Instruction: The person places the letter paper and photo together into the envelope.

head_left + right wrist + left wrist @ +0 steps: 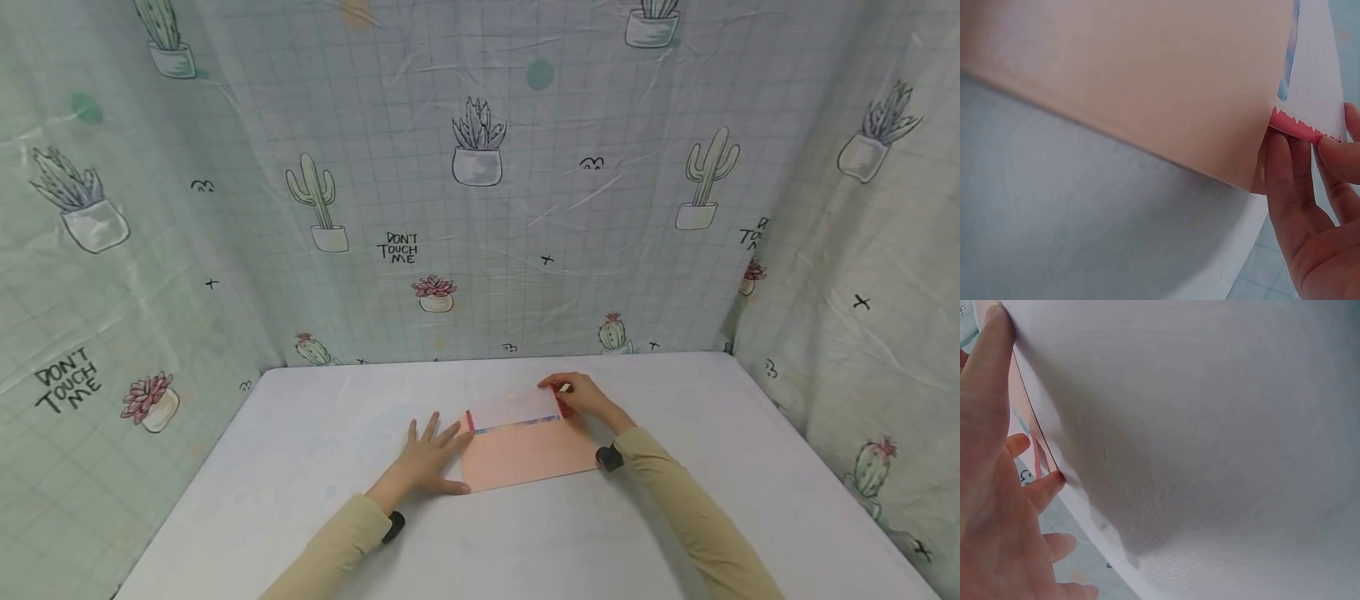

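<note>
A flat peach paper piece (528, 454), envelope-like in shape, lies on the table in the head view. Along its far side shows a pale card (513, 407) with red end strips and a blue patterned band, partly covered by the peach paper. My left hand (426, 458) is spread at the left edge, thumb at the near corner and fingertips by the red strip. At the card's right end, my right hand (581, 396) pinches the red strip (1300, 127) between thumb and fingers. The right wrist view shows the card's jagged red-and-white border up close.
A white table (337, 467) lies under the paper, its far edge close to a hanging curtain (480, 217) printed with cacti. Curtains stand on the left and right too. Dark bands (609, 457) sit at both wrists.
</note>
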A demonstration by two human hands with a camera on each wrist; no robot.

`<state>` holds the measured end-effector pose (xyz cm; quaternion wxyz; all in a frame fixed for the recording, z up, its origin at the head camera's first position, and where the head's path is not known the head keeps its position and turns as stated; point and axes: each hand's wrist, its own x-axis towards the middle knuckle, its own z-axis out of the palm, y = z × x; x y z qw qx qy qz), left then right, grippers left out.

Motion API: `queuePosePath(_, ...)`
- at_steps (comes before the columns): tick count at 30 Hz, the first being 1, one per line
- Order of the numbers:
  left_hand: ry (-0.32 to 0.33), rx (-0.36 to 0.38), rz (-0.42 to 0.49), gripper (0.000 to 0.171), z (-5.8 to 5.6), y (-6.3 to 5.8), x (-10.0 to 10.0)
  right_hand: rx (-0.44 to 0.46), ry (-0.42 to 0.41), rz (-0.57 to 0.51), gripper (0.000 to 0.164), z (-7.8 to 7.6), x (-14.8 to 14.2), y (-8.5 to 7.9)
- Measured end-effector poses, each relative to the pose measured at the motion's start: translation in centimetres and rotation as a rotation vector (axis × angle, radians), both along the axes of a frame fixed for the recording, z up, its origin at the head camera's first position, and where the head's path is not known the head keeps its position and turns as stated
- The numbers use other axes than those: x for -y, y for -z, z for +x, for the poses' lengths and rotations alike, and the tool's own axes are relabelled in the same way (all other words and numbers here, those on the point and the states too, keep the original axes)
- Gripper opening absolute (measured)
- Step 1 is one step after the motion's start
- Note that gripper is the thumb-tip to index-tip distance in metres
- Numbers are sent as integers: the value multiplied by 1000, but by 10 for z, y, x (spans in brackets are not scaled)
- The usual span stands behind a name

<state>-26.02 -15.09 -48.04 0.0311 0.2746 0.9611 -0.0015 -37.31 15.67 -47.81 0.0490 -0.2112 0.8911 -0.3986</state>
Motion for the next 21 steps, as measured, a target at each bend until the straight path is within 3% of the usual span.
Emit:
queuePosePath(9,-23,18,9,87,0,-1,-2,26,-61,3,33,-4,-5,2)
queuePosePath(16,-22,12,9,87,-1,-2,-2,-10,-119,67,37,-4,-8,3)
queuePosePath(21,-15,3,5,88,-2,0,-1,39,-147,84,38,0,-8,1)
